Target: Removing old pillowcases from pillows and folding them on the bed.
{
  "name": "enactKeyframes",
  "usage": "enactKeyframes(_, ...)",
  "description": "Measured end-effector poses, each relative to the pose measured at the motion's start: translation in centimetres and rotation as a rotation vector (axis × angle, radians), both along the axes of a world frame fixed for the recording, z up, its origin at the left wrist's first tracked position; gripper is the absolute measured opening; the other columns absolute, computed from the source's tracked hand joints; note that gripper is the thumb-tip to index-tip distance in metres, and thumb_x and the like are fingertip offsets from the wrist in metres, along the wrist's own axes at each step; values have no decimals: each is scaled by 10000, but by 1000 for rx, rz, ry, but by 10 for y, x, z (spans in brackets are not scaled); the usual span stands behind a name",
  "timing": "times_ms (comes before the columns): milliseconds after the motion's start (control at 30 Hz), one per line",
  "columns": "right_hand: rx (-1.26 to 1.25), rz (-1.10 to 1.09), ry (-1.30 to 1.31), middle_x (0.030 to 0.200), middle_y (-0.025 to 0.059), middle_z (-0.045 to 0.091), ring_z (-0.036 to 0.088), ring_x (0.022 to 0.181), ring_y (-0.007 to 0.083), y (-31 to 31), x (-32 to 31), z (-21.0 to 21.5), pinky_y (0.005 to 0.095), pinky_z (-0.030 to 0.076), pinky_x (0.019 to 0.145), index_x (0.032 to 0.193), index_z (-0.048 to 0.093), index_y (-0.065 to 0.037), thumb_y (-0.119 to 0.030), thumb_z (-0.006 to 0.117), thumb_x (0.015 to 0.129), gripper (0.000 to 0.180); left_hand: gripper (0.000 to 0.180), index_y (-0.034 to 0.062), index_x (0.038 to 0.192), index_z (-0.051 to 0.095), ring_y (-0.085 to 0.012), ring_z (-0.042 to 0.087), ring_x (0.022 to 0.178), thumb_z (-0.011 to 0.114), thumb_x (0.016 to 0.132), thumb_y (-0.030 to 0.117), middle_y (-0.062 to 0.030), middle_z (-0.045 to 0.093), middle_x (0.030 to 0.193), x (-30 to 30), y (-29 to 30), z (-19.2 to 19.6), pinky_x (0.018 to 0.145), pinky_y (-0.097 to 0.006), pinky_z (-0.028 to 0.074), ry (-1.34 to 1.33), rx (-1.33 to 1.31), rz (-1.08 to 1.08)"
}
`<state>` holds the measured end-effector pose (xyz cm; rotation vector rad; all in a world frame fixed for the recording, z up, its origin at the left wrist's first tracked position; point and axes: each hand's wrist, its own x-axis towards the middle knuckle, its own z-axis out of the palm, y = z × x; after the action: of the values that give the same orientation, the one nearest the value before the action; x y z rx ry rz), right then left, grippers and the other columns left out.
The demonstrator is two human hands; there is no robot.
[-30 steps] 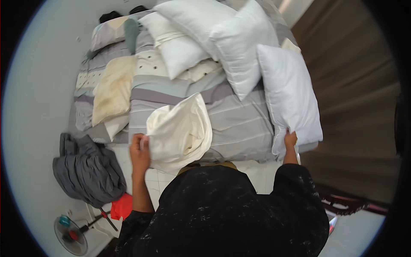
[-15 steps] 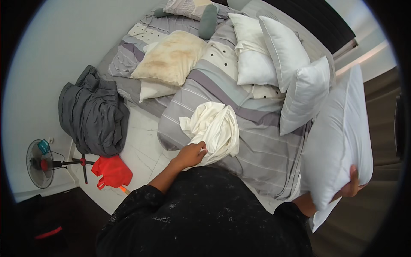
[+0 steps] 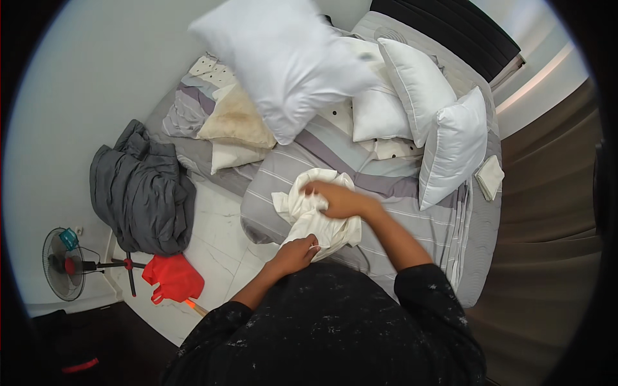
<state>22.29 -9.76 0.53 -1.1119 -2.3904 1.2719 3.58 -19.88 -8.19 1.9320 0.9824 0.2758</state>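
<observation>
My left hand (image 3: pixel 295 255) is closed on the lower edge of a bunched off-white cloth (image 3: pixel 331 230), which lies at the near edge of the bed in front of me. Over the top of that cloth is my right hand (image 3: pixel 338 199), blurred, its fingers pointing left and no pillow in them. Whether it touches the cloth is hard to tell. A plump white pillow (image 3: pixel 283 61) hangs in mid-air above the left part of the bed, smeared by motion and touched by neither hand. It partly covers a stained cream pillow (image 3: pixel 238 122).
Several white pillows, among them one upright (image 3: pixel 454 148), stand on the right of the bed (image 3: pixel 393 215). A small folded white cloth (image 3: pixel 490 177) lies at its right edge. A grey comforter (image 3: pixel 141 190), a red bag (image 3: pixel 172 278) and a fan (image 3: pixel 63 264) are at the left.
My right hand has let go of the white pillow and swung from the far right to the off-white cloth. The pillow has flown left across the bed. My left hand keeps its grip.
</observation>
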Motion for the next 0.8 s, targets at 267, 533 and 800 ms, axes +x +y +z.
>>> enactKeyframes(267, -166, -320, -310, 1241, 30, 492, 451, 1178, 251, -151, 42, -183, 514, 341, 924, 1138, 541, -215, -162, 695, 644, 520, 131, 28, 897, 559, -322, 579, 762, 549, 876, 157, -159, 595, 814, 16, 8, 40, 659, -371, 440, -205, -26, -170)
enactKeyframes(533, 404, -1487, -216, 978, 90, 614, 556, 948, 299, -191, 89, -171, 513, 279, 981, 997, 580, -109, -45, 521, 781, 233, 445, 177, 1115, 508, -283, 603, 820, 699, 721, 256, -76, 580, 906, 38, 43, 68, 663, -414, 461, 95, 333, -376)
enactKeyframes(800, 587, -1593, 75, 670, 119, 578, 589, 615, 242, -194, 119, -22, 308, 435, 581, 876, 578, -6, -34, 528, 835, 70, 246, 78, 854, 534, -355, 537, 813, 536, 655, -67, -124, 547, 852, 27, 130, 12, 685, -421, 429, -86, 488, 170)
